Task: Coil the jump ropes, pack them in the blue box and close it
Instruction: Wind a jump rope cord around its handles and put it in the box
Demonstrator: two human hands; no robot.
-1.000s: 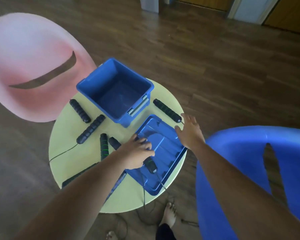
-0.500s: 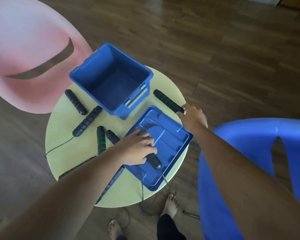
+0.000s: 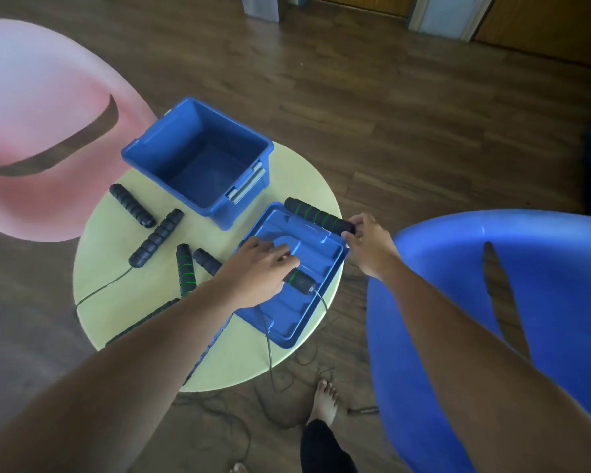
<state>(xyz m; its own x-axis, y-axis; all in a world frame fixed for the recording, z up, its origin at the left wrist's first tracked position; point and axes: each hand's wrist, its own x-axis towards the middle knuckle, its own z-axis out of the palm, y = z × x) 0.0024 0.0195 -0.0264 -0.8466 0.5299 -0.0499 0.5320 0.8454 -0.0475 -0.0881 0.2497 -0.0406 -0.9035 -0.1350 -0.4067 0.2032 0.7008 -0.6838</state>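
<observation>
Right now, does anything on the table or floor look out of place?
Yes. The lid lies upside down, overhanging the table edge, and rope cords trail off onto the floor in a loose tangle. The blue box holds nothing yet.

Round pale-yellow table [image 3: 280,356] holding an open blue box [image 3: 198,158], its lid [image 3: 297,285], and black jump-rope handles [image 3: 156,237].

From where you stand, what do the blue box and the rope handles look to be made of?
Blue box: likely moulded plastic, smooth with a slight sheen, rolled rim. Handle in the right hand: probably soft foam, matte black, ribbed with green rings.
</observation>
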